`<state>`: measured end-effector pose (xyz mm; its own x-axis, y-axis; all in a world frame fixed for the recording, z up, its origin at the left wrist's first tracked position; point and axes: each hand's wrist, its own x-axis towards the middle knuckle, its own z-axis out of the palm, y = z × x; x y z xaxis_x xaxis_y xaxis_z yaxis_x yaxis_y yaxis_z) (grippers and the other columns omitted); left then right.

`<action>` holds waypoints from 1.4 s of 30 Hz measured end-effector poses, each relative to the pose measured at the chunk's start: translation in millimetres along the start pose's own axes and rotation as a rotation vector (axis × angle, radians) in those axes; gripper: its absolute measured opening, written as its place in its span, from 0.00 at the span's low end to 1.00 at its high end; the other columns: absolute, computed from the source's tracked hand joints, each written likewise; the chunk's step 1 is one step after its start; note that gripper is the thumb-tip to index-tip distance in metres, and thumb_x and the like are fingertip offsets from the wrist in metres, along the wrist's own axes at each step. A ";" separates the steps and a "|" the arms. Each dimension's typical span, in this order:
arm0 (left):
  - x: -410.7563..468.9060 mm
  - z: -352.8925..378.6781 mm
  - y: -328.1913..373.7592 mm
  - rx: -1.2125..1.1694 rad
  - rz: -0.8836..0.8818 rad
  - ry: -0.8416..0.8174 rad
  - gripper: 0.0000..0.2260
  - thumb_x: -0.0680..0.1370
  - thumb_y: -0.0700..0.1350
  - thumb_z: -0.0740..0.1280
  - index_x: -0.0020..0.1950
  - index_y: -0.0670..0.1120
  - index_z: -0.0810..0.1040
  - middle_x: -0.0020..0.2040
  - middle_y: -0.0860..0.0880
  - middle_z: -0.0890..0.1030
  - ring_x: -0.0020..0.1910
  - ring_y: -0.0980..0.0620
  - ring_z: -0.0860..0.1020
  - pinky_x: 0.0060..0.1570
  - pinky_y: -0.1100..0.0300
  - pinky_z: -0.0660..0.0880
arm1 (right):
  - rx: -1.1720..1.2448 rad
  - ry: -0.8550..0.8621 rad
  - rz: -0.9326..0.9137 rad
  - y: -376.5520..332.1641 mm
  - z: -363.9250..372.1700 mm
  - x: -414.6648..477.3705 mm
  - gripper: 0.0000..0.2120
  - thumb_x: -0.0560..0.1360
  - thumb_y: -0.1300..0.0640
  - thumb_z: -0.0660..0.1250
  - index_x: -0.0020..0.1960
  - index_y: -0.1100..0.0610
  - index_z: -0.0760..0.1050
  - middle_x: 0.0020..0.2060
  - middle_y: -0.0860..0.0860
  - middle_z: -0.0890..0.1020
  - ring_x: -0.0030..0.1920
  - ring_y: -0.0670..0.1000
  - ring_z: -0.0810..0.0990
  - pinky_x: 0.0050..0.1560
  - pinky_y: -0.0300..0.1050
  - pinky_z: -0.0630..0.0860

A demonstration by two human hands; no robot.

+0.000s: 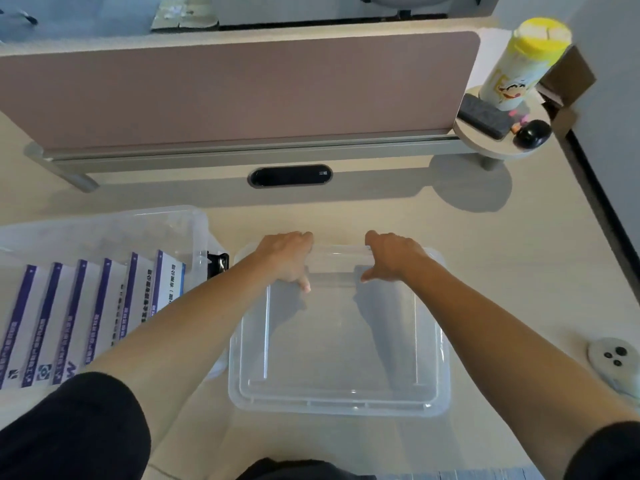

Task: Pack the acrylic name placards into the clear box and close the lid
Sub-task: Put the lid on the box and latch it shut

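A clear plastic lid [341,362] lies flat on the desk in front of me. My left hand [289,258] and my right hand [391,256] both grip its far edge, fingers curled over the rim and thumbs on the near side. To the left stands the clear box [104,230], open on top, with a black latch [218,265] on its right side. Several acrylic name placards [104,306] with purple stripes and printed text stand in a row inside it. My left forearm hides part of the row.
A pink desk partition [235,95] runs along the back, with a black oval cable port [289,175] below it. A round shelf [485,140] at the back right carries a yellow-capped canister [516,64] and a black figurine [531,133]. A white controller [614,360] lies at the right edge.
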<state>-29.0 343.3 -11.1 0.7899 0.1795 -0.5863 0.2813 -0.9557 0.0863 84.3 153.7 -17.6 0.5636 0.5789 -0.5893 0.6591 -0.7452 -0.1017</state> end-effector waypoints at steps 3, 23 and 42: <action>-26.3 -24.0 2.6 0.004 0.024 0.127 0.37 0.60 0.62 0.79 0.60 0.49 0.67 0.56 0.51 0.79 0.50 0.45 0.79 0.45 0.53 0.74 | 0.010 0.054 0.018 -2.7 -36.4 -26.0 0.35 0.69 0.38 0.74 0.70 0.53 0.67 0.62 0.55 0.78 0.59 0.59 0.79 0.52 0.50 0.73; -202.0 23.5 16.6 -0.016 0.456 0.432 0.19 0.81 0.60 0.59 0.64 0.49 0.77 0.62 0.47 0.75 0.61 0.43 0.72 0.59 0.48 0.71 | 0.318 0.458 0.220 -70.7 52.4 -262.0 0.19 0.78 0.41 0.65 0.63 0.51 0.77 0.58 0.56 0.78 0.62 0.59 0.74 0.62 0.54 0.70; -239.6 158.4 38.4 -0.054 0.443 0.269 0.18 0.79 0.59 0.63 0.65 0.51 0.75 0.60 0.50 0.73 0.59 0.48 0.71 0.57 0.55 0.69 | 1.105 0.303 0.654 30.9 176.3 -231.3 0.22 0.82 0.57 0.61 0.73 0.62 0.64 0.57 0.63 0.77 0.44 0.61 0.81 0.51 0.55 0.79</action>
<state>-293.8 226.6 5.1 0.9496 -0.1791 -0.2574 -0.0895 -0.9415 0.3249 -113.6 -61.6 -25.7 0.8044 -0.0456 -0.5923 -0.4452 -0.7064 -0.5503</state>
